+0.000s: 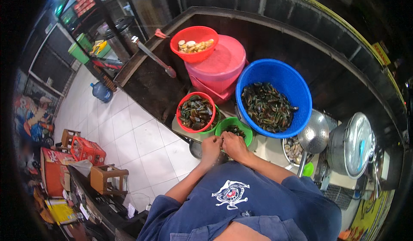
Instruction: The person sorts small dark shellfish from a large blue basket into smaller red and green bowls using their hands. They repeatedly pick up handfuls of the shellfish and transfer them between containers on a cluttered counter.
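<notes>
My left hand (210, 150) and my right hand (235, 146) meet fingertip to fingertip at the near rim of a green plastic bowl (248, 132). Their fingers are bent together; whatever may be pinched between them is too small or hidden to make out. Dark mussels (235, 131) lie in that bowl, partly covered by my right hand. Just left of it, a red plastic basket (178, 113) full of green mussels (196, 112) rests on another green container (216, 120). Beyond my right hand stands a big blue plastic basket (274, 67), with many more mussels (269, 107) inside.
Behind stands a pink lidded bucket (214, 76), topped by a red basket (193, 58) of pale clams (195, 46). Metal tongs (156, 58) lie on the dark counter. To the right are a perforated ladle (313, 133) over a pot of clams (293, 150) and a lidded steel pot (343, 147).
</notes>
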{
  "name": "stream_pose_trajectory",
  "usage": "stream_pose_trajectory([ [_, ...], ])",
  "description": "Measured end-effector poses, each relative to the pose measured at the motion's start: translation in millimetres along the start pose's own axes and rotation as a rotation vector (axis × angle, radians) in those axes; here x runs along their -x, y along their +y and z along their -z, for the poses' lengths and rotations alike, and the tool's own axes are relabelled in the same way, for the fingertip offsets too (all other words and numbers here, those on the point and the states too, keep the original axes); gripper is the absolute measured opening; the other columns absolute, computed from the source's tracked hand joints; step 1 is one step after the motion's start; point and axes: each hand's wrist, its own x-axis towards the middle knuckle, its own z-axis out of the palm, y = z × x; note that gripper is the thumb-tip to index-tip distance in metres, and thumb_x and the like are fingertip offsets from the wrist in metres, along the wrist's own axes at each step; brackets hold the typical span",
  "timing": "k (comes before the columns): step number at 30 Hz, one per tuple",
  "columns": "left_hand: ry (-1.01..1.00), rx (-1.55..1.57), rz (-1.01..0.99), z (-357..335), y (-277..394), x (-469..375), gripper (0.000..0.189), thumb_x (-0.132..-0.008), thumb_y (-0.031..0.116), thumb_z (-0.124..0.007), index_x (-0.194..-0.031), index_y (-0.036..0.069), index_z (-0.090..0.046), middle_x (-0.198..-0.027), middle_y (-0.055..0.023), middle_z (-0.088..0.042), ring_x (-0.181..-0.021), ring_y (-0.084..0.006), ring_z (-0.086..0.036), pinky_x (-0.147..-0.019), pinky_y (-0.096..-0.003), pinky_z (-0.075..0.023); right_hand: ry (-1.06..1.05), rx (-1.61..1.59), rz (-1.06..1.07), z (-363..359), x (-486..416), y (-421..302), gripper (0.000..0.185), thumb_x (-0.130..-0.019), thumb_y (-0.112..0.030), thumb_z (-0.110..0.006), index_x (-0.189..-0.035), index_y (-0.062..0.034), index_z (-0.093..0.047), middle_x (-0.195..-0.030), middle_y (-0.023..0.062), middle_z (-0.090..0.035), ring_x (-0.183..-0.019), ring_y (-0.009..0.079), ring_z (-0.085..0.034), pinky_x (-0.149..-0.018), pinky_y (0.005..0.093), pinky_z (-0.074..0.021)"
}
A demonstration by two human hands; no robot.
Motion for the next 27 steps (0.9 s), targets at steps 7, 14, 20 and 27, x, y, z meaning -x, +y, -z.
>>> stream_pose_trajectory([
  [7, -0.013, 0.156, 0.078, -6, 24, 2, 0.019, -0.088, 0.005, -0.055, -0.078, -0.006, -0.067, -0.065, -0.0032, -0.060, -0.057, -0.0089, -0.053, -0.052, -0.0252, -0.0433, 0.034, -0.019, -0.001, 3, -1, 8, 0.011, -0.082, -0.010, -0.058, -0.087, -0.0005, -0.054, -0.079, 0.0193, -0.061, -0.070, 0.0404, -0.063, -0.061, 0.0487, -0.0525],
  [14, -0.032, 0.354, 0.125, -17, 16, -5, 0.020, -0.096, 0.009, -0.050, -0.093, -0.004, -0.065, -0.077, -0.0038, -0.062, -0.064, -0.0066, -0.055, -0.056, -0.0225, -0.0476, 0.058, -0.010, 0.027, 12, -4, 18, 0.017, -0.080, -0.013, -0.062, -0.090, -0.0008, -0.056, -0.081, 0.0187, -0.063, -0.071, 0.0374, -0.066, -0.061, 0.0456, -0.0548],
  [20, -0.109, 0.305, 0.116, -27, 19, -7, 0.017, -0.099, 0.011, -0.049, -0.095, -0.001, -0.060, -0.081, -0.0019, -0.059, -0.069, -0.0075, -0.056, -0.060, -0.0235, -0.0507, 0.047, 0.080, -0.038, 23, -3, 23, 0.014, -0.082, -0.014, -0.059, -0.089, -0.0020, -0.057, -0.079, 0.0160, -0.064, -0.071, 0.0346, -0.067, -0.060, 0.0440, -0.0559],
  [27, -0.115, 0.310, 0.232, -41, 16, -13, 0.014, -0.097, 0.006, -0.049, -0.098, -0.002, -0.060, -0.084, -0.0030, -0.059, -0.071, -0.0096, -0.057, -0.061, -0.0247, -0.0522, -0.107, 0.052, -0.057, 18, -3, 46, 0.020, -0.083, -0.011, -0.057, -0.098, 0.0025, -0.059, -0.085, 0.0201, -0.065, -0.075, 0.0372, -0.068, -0.064, 0.0446, -0.0563],
])
